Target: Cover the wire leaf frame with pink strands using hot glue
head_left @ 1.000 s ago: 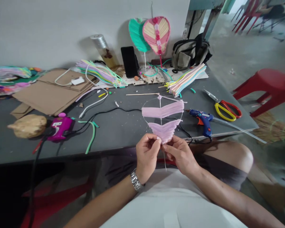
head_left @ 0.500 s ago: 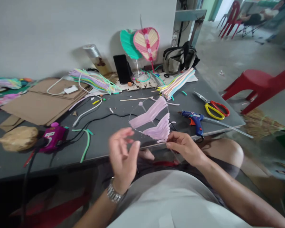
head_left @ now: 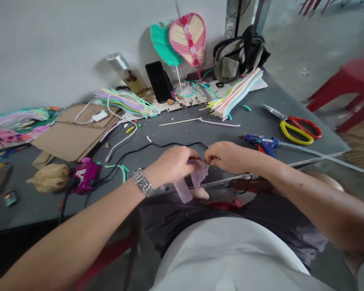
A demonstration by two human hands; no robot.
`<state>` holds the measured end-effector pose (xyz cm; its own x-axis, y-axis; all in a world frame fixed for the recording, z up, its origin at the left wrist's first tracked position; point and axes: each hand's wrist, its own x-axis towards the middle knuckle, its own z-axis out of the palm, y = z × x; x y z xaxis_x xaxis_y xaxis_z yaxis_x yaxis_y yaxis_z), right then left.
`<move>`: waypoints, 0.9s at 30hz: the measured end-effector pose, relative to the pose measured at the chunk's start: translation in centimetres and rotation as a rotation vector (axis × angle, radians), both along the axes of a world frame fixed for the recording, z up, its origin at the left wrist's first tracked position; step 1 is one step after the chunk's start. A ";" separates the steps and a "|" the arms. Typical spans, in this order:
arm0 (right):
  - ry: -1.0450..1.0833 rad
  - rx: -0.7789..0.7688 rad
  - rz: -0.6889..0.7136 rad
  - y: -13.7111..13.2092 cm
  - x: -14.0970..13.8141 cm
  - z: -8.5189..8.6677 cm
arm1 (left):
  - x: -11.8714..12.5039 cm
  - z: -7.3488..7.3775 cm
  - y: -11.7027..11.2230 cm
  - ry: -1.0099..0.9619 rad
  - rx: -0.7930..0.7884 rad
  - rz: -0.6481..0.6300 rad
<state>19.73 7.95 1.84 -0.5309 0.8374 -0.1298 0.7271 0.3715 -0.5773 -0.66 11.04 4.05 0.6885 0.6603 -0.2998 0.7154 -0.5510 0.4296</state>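
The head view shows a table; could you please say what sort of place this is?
Probably a craft workspace: a glue gun, scissors and a bundle of pastel stems are in view.

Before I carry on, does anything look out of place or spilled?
The clear stick in the glue gun juts past the table edge, so it might get knocked. A green offcut lies loose near the scissors. I see no spill. The left hand partly hides the lilac piece, so I can't judge that.

txt: none legible | purple pwr block [head_left: 91, 173]: pale marks, poss. label, too blurry
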 end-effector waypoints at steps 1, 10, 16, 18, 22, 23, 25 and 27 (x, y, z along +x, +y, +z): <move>-0.093 0.036 -0.002 0.4 -0.2 0.0 | 0.1 -0.4 0.8 -0.033 -0.099 0.031; 0.002 0.618 -0.191 -1.4 -0.5 -4.8 | -0.5 -4.9 3.5 -0.435 -0.621 0.475; 0.120 0.643 -0.304 -1.8 -1.8 -6.7 | -0.6 -5.7 2.6 -0.610 -0.630 0.510; 0.127 0.676 -0.307 -1.9 -2.2 -6.4 | -0.6 -5.9 2.1 -0.646 -0.594 0.496; 0.127 0.739 -0.294 -2.2 -2.7 -5.9 | -0.5 -6.1 0.7 -0.715 -0.508 0.529; 0.130 0.750 -0.294 -2.4 -2.7 -5.8 | -0.4 -6.1 0.3 -0.732 -0.497 0.544; 0.143 0.760 -0.299 -2.7 -2.8 -5.8 | -0.3 -6.1 -0.4 -0.761 -0.484 0.577; 0.158 0.753 -0.308 -2.8 -2.8 -5.8 | -0.1 -6.1 -1.1 -0.780 -0.490 0.617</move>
<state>16.90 5.12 -3.91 -0.2282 0.7816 0.5805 0.7908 0.4966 -0.3578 -0.73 9.94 -2.09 0.3965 0.8834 -0.2498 0.2465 0.1597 0.9559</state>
